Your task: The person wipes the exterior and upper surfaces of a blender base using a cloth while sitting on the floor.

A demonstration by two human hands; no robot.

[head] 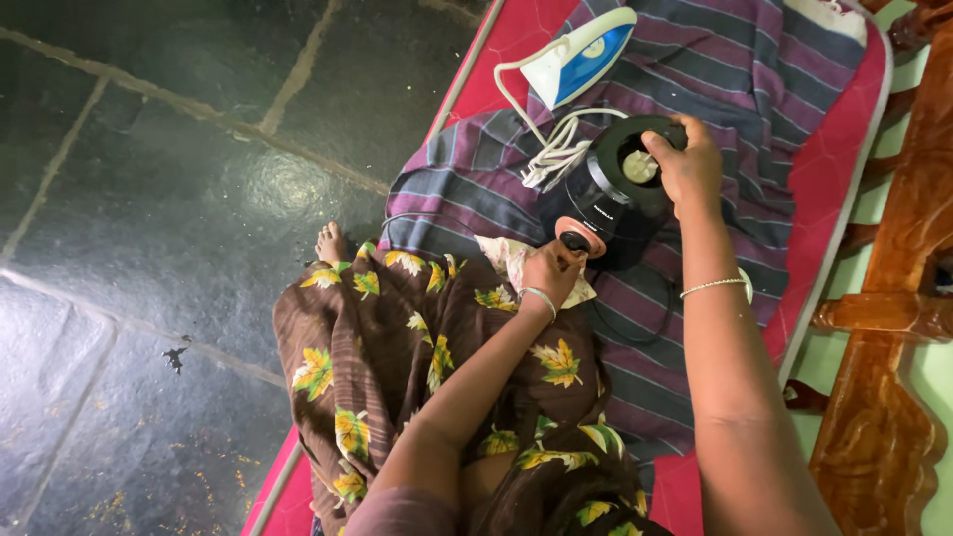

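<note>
A black mixer-grinder base (615,199) lies tilted on a striped cloth (715,109). My left hand (551,273) presses a pale floral rag (511,260) against its front, by the orange-rimmed knob (581,236). My right hand (685,164) grips the base's top rim beside the cream-coloured coupler (639,166). A thin bangle sits on each wrist.
A blue and white clothes iron (581,58) with its coiled white cord (556,149) lies behind the base. The striped cloth covers a red mat (824,189). Carved wooden furniture (893,318) stands at the right. Dark stone floor (179,199) lies at the left.
</note>
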